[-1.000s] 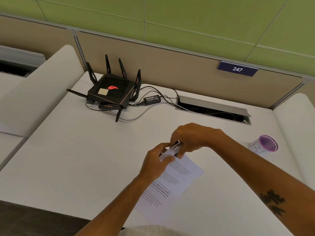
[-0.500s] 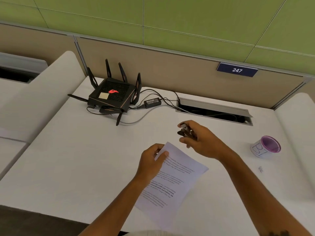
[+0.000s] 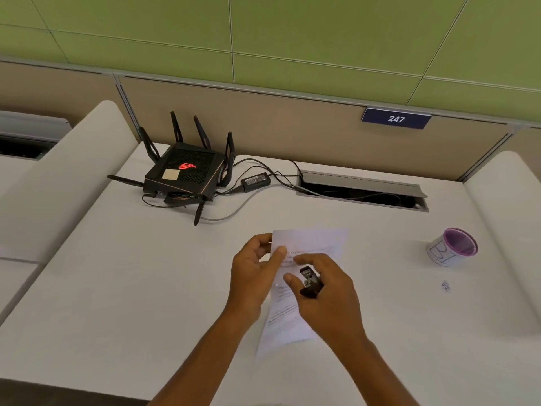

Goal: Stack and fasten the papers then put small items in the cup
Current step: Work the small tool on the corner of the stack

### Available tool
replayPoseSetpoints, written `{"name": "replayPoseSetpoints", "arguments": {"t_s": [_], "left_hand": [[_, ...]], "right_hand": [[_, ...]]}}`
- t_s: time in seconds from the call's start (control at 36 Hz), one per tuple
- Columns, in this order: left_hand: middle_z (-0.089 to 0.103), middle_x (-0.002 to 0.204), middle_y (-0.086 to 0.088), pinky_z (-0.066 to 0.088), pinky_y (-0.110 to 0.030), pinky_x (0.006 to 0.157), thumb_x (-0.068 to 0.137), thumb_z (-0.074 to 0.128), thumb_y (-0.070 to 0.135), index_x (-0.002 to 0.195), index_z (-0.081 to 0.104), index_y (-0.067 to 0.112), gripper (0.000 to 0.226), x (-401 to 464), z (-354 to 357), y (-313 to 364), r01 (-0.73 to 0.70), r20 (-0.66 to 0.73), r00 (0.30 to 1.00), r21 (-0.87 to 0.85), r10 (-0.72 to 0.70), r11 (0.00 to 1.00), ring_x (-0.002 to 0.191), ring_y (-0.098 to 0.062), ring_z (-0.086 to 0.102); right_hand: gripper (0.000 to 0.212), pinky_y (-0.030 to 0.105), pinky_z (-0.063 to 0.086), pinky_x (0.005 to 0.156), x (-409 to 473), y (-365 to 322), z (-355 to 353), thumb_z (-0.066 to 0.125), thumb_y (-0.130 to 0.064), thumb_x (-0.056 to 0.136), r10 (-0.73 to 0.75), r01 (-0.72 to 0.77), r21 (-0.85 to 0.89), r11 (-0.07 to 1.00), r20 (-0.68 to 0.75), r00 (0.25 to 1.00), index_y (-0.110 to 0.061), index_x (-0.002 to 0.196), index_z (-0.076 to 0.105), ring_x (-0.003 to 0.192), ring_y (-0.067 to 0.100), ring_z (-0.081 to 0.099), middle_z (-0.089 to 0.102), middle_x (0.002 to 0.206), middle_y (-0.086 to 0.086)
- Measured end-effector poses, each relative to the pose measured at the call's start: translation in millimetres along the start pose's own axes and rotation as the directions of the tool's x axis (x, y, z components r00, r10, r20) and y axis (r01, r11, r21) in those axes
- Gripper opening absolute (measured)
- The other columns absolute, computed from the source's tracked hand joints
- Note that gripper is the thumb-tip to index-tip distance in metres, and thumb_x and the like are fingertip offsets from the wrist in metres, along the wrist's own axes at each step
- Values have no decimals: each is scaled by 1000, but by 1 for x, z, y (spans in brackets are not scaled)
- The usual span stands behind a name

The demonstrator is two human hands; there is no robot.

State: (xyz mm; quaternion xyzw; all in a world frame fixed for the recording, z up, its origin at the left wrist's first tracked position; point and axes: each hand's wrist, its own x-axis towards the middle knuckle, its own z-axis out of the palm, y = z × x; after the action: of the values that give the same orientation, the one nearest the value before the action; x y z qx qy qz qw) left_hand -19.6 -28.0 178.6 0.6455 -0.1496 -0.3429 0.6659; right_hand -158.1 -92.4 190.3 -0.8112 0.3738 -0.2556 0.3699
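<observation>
White printed papers point(image 3: 310, 244) are lifted off the white desk point(image 3: 146, 288) at the middle. My left hand point(image 3: 254, 273) pinches their top left corner between thumb and fingers. My right hand point(image 3: 328, 291) is in front of the sheets and grips a small black stapler point(image 3: 311, 282) in its curled fingers. A white paper cup point(image 3: 452, 247) with a purple inside and pen marks stands at the right. A few small staples or clips point(image 3: 446, 285) lie on the desk just below the cup.
A black router point(image 3: 187, 172) with several antennas, its power brick point(image 3: 255, 180) and cables sit at the back left. An open cable tray point(image 3: 363, 190) is set into the desk at the back. Padded dividers flank both sides.
The papers have been turned and raised more upright by my left hand. My right hand with the stapler came back down from the far side to the front of the sheets.
</observation>
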Motion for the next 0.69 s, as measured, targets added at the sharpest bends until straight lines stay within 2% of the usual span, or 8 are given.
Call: {"name": "replayPoseSetpoints", "arguments": {"t_s": [0.08, 0.17, 0.28, 0.42, 0.47, 0.56, 0.64, 0.69], "left_hand": [[82, 112, 10, 68, -36, 78, 99, 74, 13, 120, 70, 27, 25, -3, 4, 6, -8, 10, 1000, -55, 8, 998, 99, -16, 81], [80, 117, 12, 69, -37, 78, 98, 76, 15, 120, 68, 30, 28, -7, 8, 12, -26, -1, 1000, -44, 26, 999, 100, -13, 80], [75, 125, 12, 65, -23, 73, 96, 78, 18, 121, 65, 30, 30, -12, 12, 21, -70, 3, 998, 1, 70, 998, 93, 1, 79], [73, 128, 11, 69, -40, 86, 94, 81, 21, 119, 63, 29, 32, -15, 9, 26, -100, 17, 995, 70, 99, 993, 94, -11, 82], [74, 127, 12, 69, -43, 87, 91, 83, 26, 119, 63, 31, 34, -16, 7, 27, -108, 11, 994, 87, 107, 990, 97, -12, 82], [76, 126, 12, 68, -43, 90, 86, 85, 37, 121, 64, 33, 41, -21, 5, 30, -122, 11, 993, 101, 121, 987, 102, -13, 81], [75, 128, 15, 66, -35, 93, 80, 84, 46, 124, 65, 34, 49, -28, 5, 32, -173, 24, 985, 133, 171, 976, 109, -8, 78], [75, 129, 17, 65, -28, 92, 80, 83, 46, 125, 65, 36, 49, -32, 5, 33, -226, 47, 974, 143, 222, 964, 113, -2, 76]], "right_hand": [[52, 9, 55, 76, -2, -6, 1, 79, -50, 87, -37, 37, -93, 995, 3, 999, -40, 133, 57, 102, -3, 66, 62, 129, -29], [64, 5, 51, 77, -2, -8, 4, 81, -45, 86, -79, 86, -137, 987, 56, 995, -34, 142, 53, 107, 7, 69, 62, 137, -21], [62, -3, 41, 75, -3, -15, 6, 81, -34, 83, -154, 156, -160, 975, 24, 988, -29, 141, 58, 106, 8, 69, 71, 126, -19], [58, 4, 49, 76, 1, -11, 8, 75, -37, 84, -255, 250, -168, 954, -5, 967, -27, 140, 63, 87, 11, 76, 79, 106, -16], [58, 2, 46, 74, 4, -5, 9, 78, -31, 82, -296, 289, -156, 945, -22, 955, -23, 138, 66, 73, 7, 69, 79, 97, -13], [54, 1, 45, 69, 7, 4, 9, 78, -22, 80, -338, 324, -150, 934, -78, 938, -15, 133, 71, 65, -2, 54, 78, 84, -8], [37, 15, 59, 65, 11, 10, 7, 74, -24, 86, -356, 347, -79, 934, -172, 919, -10, 120, 77, 66, 0, 61, 78, 83, -7], [32, 17, 60, 67, 15, 9, 4, 69, -30, 91, -335, 348, 20, 937, -230, 914, -10, 114, 78, 68, 0, 66, 78, 86, -10]]}}
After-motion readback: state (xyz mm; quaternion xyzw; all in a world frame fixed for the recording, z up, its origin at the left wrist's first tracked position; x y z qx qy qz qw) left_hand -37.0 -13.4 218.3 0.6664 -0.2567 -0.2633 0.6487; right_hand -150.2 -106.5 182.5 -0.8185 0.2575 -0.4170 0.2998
